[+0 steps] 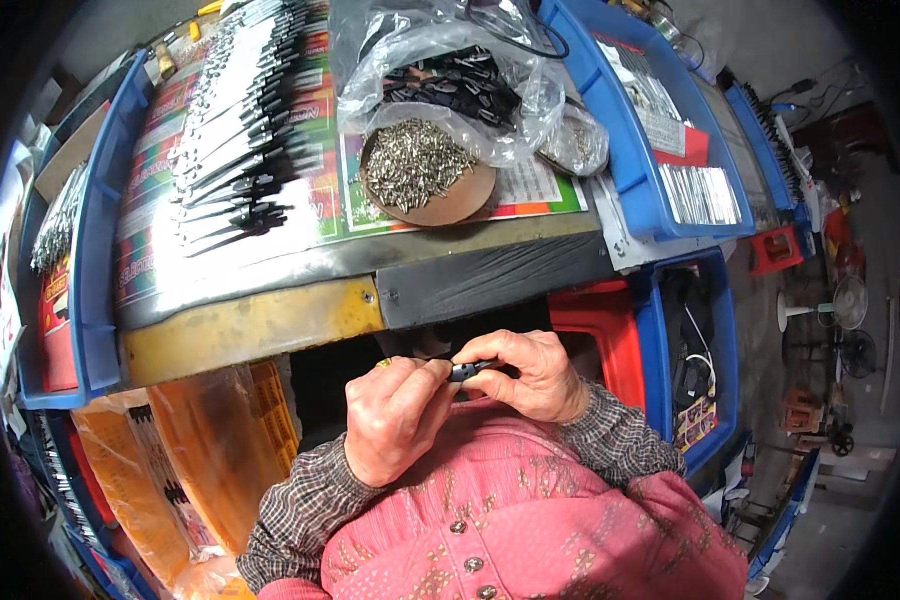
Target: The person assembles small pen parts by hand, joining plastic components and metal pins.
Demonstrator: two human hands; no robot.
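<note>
Just beyond the table's front edge, close to my body, both my hands meet over a small black part [460, 373] with a greyish band. My left hand [395, 410] pinches one end between thumb and fingers. My right hand [532, 375] grips the other end, its fingers curled round it and hiding much of its shape. On the table ahead, a round dish [460, 198] holds a heap of small metal pieces [415, 165]. Behind it lies an opened clear plastic bag [515, 140] with black plastic parts [455, 85] inside.
A long row of thin pale rods with black ends [240, 130] lies at left on the table. Blue trays stand left [100, 240] and right [620, 150], the right one holding metal strips [700, 195]. A lower blue bin [660, 350] and red stool [600, 310] are beside me.
</note>
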